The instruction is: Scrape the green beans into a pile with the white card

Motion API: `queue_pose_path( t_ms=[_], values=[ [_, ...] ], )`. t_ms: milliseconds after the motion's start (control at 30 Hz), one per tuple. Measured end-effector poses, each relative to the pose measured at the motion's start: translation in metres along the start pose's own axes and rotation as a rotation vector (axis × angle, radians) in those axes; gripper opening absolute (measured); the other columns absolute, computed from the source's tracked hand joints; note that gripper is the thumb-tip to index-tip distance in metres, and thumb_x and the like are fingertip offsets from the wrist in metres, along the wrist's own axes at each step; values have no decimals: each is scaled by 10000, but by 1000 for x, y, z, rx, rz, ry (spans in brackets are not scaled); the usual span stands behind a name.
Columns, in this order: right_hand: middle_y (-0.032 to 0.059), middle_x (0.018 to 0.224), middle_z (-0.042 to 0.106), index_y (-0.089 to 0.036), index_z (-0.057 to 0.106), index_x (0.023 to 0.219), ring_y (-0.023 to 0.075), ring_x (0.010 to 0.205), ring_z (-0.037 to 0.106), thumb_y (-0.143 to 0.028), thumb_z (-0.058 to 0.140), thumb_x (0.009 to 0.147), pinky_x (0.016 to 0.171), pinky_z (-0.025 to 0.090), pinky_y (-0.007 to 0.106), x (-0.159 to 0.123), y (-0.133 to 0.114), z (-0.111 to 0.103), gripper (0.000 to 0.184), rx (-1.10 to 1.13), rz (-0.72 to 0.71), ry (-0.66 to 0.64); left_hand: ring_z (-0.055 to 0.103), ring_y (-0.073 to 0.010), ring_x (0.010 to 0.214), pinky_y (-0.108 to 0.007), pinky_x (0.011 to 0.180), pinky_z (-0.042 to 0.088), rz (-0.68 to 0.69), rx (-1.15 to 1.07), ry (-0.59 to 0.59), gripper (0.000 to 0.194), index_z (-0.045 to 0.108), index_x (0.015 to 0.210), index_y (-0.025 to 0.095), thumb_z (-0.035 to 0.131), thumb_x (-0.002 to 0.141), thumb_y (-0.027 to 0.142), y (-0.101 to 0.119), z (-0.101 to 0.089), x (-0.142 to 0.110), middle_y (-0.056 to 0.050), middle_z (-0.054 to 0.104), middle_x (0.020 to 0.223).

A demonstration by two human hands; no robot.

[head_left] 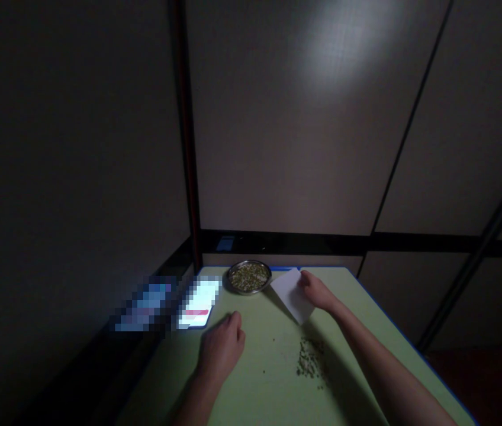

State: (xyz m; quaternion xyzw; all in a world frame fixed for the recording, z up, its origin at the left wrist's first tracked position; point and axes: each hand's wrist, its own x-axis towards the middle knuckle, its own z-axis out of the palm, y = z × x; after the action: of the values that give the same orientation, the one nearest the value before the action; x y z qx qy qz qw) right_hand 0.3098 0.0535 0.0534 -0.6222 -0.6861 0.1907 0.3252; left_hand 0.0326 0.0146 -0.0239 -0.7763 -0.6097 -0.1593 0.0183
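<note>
My right hand [318, 290] grips a white sheet of paper [292, 294] by its right side, holding it tilted above the far part of the table. Just left of the paper stands a round metal bowl [250, 277] filled with small greenish and pale pieces that look like beans or seeds. My left hand [223, 344] is closed, back uppermost, over the left half of the table; whatever its fingers may hold is hidden. Between my forearms, nearer to me, lies a loose patch of small dark beans or seeds [309, 358] on the tabletop.
The pale green table [251, 393] has a blue edge. At its left edge lies a phone [200, 303] with a lit, blurred-out screen, mirrored in a dark glossy surface beside it. Panelled walls [277, 148] rise behind and to the left. The light is dim.
</note>
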Motion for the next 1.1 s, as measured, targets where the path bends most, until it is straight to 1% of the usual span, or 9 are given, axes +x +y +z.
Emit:
queue_pose_path(
  t_ms=[100, 200, 333, 433, 633, 700, 833, 967, 1100],
  values=[
    [109, 1044, 681, -159, 580, 1136, 214, 975, 604, -134, 473, 797, 804, 399, 276, 5, -1, 14, 356, -138, -16, -50, 613, -152, 787, -267, 632, 324, -8, 4, -7, 88, 476, 892, 236, 402, 864, 197, 0, 0, 0, -14, 656, 888],
    [111, 1027, 693, -191, 565, 1205, 239, 973, 617, -179, 496, 815, 806, 394, 302, 5, -1, 19, 396, -270, -40, -107, 613, -146, 781, -262, 629, 320, -15, -1, -26, 79, 472, 892, 236, 407, 864, 201, 0, 0, 0, -10, 654, 881],
    [114, 1038, 697, -225, 598, 1175, 266, 981, 627, -212, 500, 819, 808, 395, 332, 6, -2, 17, 369, -400, -86, -171, 613, -149, 783, -262, 626, 317, -13, 0, -18, 83, 476, 898, 235, 408, 864, 201, -1, 2, 1, -10, 656, 887],
    [103, 1038, 704, -241, 624, 1136, 271, 982, 634, -223, 487, 821, 817, 399, 343, 9, -3, 14, 344, -444, -132, -224, 605, -147, 771, -260, 620, 309, -13, 6, -15, 80, 480, 891, 233, 412, 863, 202, -1, 3, 1, -13, 655, 882],
    [48, 1108, 700, -265, 647, 1130, 229, 1017, 628, -197, 490, 793, 852, 398, 299, 7, 2, 7, 378, -416, -237, -318, 590, -143, 741, -257, 624, 299, -13, -1, -14, 65, 473, 874, 237, 422, 856, 201, -2, 4, 2, -3, 641, 841],
    [33, 1069, 712, -257, 660, 1115, 210, 987, 636, -188, 490, 783, 838, 402, 275, 4, 4, 4, 380, -386, -274, -345, 587, -143, 733, -258, 623, 295, -14, -2, -13, 59, 467, 865, 237, 422, 853, 201, -2, 5, 2, 0, 636, 827],
    [10, 951, 729, -229, 690, 1056, 169, 864, 648, -164, 484, 758, 771, 412, 230, -2, 4, 2, 367, -327, -339, -399, 583, -143, 722, -263, 617, 290, -7, -3, -4, 52, 454, 851, 237, 415, 849, 202, -3, 6, 2, 2, 633, 827],
    [-4, 894, 726, -202, 709, 1011, 143, 801, 633, -150, 476, 751, 718, 412, 203, -6, -1, 3, 353, -282, -385, -449, 582, -141, 713, -265, 617, 286, -7, -2, 1, 57, 451, 851, 239, 409, 853, 201, -4, 8, 2, 8, 628, 808],
    [-19, 864, 722, -200, 719, 994, 123, 764, 617, -137, 471, 748, 707, 406, 193, -11, -10, 6, 355, -256, -428, -491, 578, -141, 706, -269, 616, 278, -12, -4, -1, 57, 453, 851, 238, 412, 854, 199, -4, 8, 2, 8, 627, 800]
  ],
)
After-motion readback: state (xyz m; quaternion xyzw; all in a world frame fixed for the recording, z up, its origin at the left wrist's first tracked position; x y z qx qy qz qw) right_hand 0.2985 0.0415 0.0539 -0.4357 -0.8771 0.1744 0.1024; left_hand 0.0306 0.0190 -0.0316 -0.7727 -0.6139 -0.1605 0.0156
